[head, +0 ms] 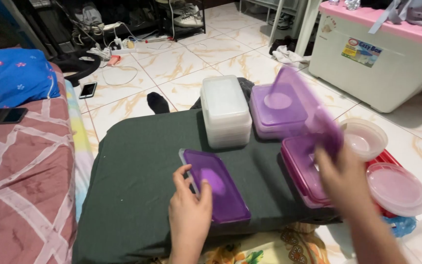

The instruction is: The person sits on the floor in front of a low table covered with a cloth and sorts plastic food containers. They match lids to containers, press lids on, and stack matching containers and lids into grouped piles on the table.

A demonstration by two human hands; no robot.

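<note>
My left hand (189,211) rests on the near end of a flat purple lid (216,185) lying on a dark green cloth-covered surface (137,181). My right hand (344,178) grips a second purple lid (305,105), blurred and tilted up in the air. Below it sits an open purple rectangular container (303,177). Behind it stands another purple container (275,113) with its lid on. A stack of clear rectangular containers (225,111) stands at the far middle of the cloth.
A round clear tub (365,139) and a round lid (397,188) lie on a red thing at right. A white box with a pink lid (382,54) stands far right. A bed with a phone (1,116) is on the left; cables and another phone (88,90) lie on the tiled floor.
</note>
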